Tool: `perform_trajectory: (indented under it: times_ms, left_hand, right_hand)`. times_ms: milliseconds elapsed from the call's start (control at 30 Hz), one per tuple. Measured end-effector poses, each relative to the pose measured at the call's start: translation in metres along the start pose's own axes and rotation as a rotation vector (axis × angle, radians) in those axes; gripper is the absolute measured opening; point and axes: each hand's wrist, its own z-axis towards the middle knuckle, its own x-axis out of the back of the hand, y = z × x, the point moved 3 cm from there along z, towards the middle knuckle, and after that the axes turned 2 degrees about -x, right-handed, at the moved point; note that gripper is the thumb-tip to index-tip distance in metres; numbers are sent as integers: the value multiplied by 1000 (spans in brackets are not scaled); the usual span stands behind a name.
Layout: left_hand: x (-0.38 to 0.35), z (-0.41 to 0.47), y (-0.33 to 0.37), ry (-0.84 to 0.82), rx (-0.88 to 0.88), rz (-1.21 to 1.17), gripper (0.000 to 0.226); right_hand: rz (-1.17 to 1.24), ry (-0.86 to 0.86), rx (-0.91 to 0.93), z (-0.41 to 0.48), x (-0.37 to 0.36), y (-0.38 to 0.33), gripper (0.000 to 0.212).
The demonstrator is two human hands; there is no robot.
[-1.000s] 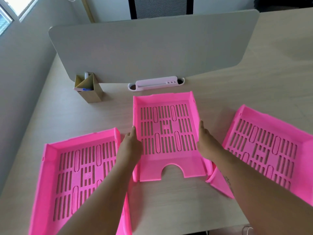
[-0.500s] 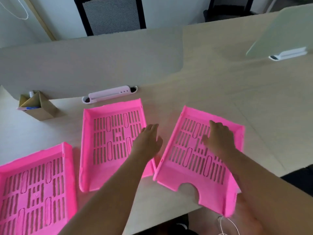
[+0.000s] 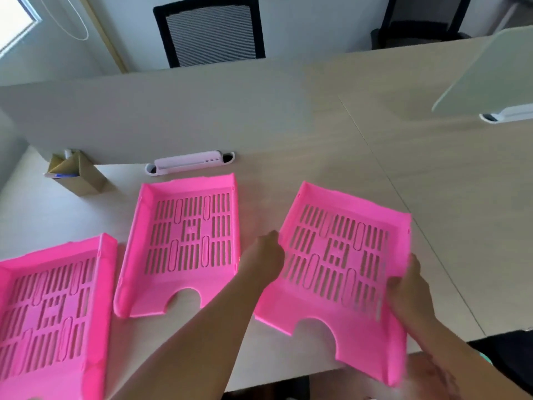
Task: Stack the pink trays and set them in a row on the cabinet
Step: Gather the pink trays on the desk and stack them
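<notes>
Pink tray [image 3: 340, 255] overhanging desk [image 3: 317, 157] edge

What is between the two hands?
The right-hand pink tray; the left hand and right hand grip its two sides in the head view.

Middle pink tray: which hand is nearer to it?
Left. The left hand grips the right tray's near side wall, just beside the middle tray; the right hand holds the far wall.
</notes>
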Motion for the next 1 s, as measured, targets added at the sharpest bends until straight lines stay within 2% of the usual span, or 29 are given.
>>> perform_trajectory:
  times_ms: [167, 300, 433, 667, 800, 1000]
  left_hand:
    - [64, -8, -18, 147, 12, -45, 19]
    - [120, -25, -86, 271, 123, -50, 22]
    - [156, -43, -159, 356, 309, -106, 24]
    - [168, -35, -237, 319, 387, -171, 24]
    - [157, -26, -262, 256, 383, -207, 23]
    - [150, -21, -274, 268, 345, -322, 20]
  right_hand:
    - [5, -27, 185, 14, -7, -70, 57]
    - [13, -158, 303, 6, -73, -136, 61]
    - [56, -301, 375, -27, -139, -197, 61]
    - [10, -362, 346, -53, -209, -247, 64]
    - [-86, -340, 308, -52, -229, -249, 70]
    - [-177, -256, 303, -49, -241, -251, 72]
